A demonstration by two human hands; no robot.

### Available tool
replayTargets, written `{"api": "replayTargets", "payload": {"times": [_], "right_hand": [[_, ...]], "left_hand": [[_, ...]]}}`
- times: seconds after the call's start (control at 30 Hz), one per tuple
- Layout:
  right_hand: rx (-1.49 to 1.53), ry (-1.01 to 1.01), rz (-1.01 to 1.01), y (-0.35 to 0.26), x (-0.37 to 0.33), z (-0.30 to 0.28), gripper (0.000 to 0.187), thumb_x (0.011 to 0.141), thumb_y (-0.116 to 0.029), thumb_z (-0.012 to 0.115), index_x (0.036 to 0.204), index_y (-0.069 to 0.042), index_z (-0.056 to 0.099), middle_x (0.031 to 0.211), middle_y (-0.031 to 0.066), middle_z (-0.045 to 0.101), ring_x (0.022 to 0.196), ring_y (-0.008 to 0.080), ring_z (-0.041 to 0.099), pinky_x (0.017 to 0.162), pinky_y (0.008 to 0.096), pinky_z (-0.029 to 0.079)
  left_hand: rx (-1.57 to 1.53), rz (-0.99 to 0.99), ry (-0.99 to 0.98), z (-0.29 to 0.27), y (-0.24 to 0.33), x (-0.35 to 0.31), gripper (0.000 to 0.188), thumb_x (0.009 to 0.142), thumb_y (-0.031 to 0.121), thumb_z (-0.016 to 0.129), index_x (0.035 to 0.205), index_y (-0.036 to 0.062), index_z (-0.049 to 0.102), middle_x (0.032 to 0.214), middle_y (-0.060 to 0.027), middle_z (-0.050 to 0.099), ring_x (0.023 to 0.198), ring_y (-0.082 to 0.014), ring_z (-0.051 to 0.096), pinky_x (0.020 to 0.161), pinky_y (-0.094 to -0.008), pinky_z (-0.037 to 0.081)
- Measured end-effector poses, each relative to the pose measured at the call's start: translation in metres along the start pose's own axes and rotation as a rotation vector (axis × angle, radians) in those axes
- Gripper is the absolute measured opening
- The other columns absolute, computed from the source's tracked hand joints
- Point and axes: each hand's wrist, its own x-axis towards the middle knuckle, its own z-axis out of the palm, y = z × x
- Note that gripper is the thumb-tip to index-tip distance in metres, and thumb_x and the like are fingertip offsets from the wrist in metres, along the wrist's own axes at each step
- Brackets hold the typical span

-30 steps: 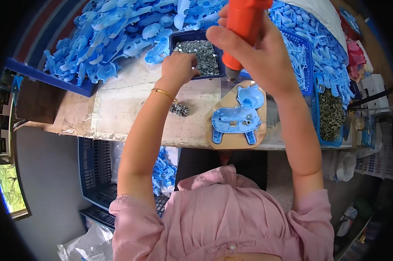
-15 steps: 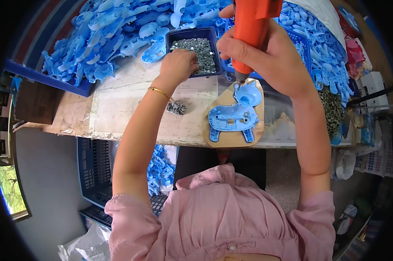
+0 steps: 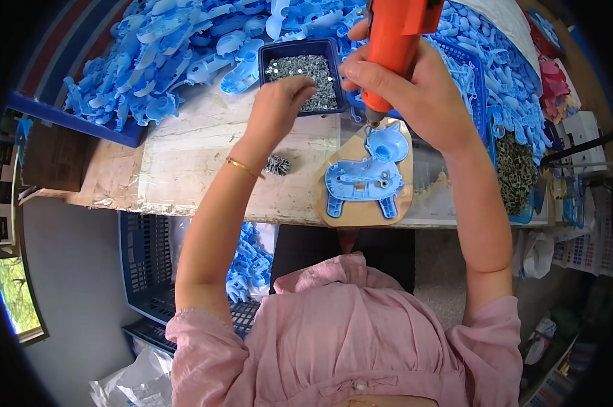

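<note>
An orange-red power screwdriver (image 3: pixel 393 57) is gripped in my right hand (image 3: pixel 418 91), its tip pointing down. That tip hovers by the upper edge of a light-blue animal-shaped plastic shell (image 3: pixel 352 174), which lies hollow side up on a tan board (image 3: pixel 333 216) shaped around it. My left hand (image 3: pixel 279 102) is over the near edge of a dark-blue tray (image 3: pixel 265 68) of small metal screws (image 3: pixel 318 73). Its thumb and fingers are pinched together; what they hold, if anything, is hidden. A dark bristly bundle (image 3: pixel 277 165) sits on the table beside my left wrist.
Heaped blue plastic parts (image 3: pixel 154 61) cover the back left, behind a blue edge board (image 3: pixel 75 122). More parts fill a blue basket (image 3: pixel 479 88) at the right, near a container of brassy metal pieces (image 3: pixel 514 166). Below the table's front edge stands a dark crate (image 3: pixel 143 264).
My left hand has turned, and its pinched fingers have risen slightly from the screws. The screwdriver in my right hand has shifted a little up and left.
</note>
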Motion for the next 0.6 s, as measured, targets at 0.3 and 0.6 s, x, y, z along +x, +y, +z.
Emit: {"api": "replayTargets", "payload": {"times": [0.3,0.6], "right_hand": [[0.490,0.150,0.103,-0.007,0.000,0.026,0.030,0.088,-0.001,0.071,0.114,0.003,0.058,0.074,-0.0004,0.062,0.057,0.0057,0.054,0.064,0.0218,0.047],[0.369,-0.036,-1.243,0.040,0.027,0.024,0.008,0.088,-0.007,0.071,0.088,0.000,0.067,0.069,0.0009,0.064,0.061,0.0066,0.056,0.091,0.0308,0.046]], "left_hand": [[0.015,0.451,0.101,0.018,0.062,-0.051,0.021,0.078,0.025,0.082,0.086,0.0117,0.068,0.077,-0.0013,0.062,0.075,-0.0204,0.061,0.064,-0.0329,0.052],[-0.052,0.421,0.128,0.028,0.067,-0.053,0.024,0.080,0.027,0.081,0.082,0.0103,0.064,0.076,-0.0022,0.061,0.073,-0.0220,0.059,0.063,-0.0358,0.051]]}}
